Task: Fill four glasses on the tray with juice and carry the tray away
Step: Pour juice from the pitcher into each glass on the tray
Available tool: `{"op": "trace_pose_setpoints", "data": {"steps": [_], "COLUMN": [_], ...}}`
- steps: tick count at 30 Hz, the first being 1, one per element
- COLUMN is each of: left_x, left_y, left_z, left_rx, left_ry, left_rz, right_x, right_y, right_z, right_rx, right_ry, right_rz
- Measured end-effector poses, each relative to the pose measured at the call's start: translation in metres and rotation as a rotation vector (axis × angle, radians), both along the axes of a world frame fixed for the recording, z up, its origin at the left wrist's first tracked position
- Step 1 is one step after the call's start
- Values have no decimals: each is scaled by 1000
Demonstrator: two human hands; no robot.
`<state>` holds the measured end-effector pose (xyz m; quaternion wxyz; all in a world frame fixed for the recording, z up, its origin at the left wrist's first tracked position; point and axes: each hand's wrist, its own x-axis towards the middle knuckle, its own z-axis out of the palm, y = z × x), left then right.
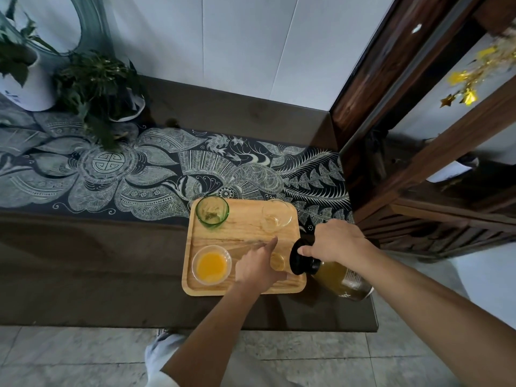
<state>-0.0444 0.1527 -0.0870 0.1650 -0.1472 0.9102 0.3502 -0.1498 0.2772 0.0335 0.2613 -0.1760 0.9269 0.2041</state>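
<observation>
Wooden tray (243, 238) on patterned runner (139, 174); plants (95, 88) well beyond it. On tray: green glass (212, 211) far-left, clear glass (276, 216) far-right, juice-filled glass (211, 264) near-left. Left hand (258, 265) wraps the near-right glass (277, 261), forefinger extended. Right hand (335, 241) clamps bottle (329, 268), tilted, neck toward tray.

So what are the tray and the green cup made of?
The tray looks like pale wood with a smooth, matte finish: grain lines run across it. The green cup looks like tinted glass, since you can see through its wall and its rim shines, though clear plastic could look similar from here.
</observation>
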Motion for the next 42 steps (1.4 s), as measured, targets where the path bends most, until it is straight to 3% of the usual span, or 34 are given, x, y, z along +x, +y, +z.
{"op": "trace_pose_setpoints", "data": {"steps": [42], "left_x": [1], "left_y": [2], "left_z": [8], "left_rx": [-24], "left_ry": [8], "left_rz": [25], "right_x": [10], "right_y": [-23], "right_z": [19], "right_rx": [63], "right_ry": [57], "right_rz": [46]}}
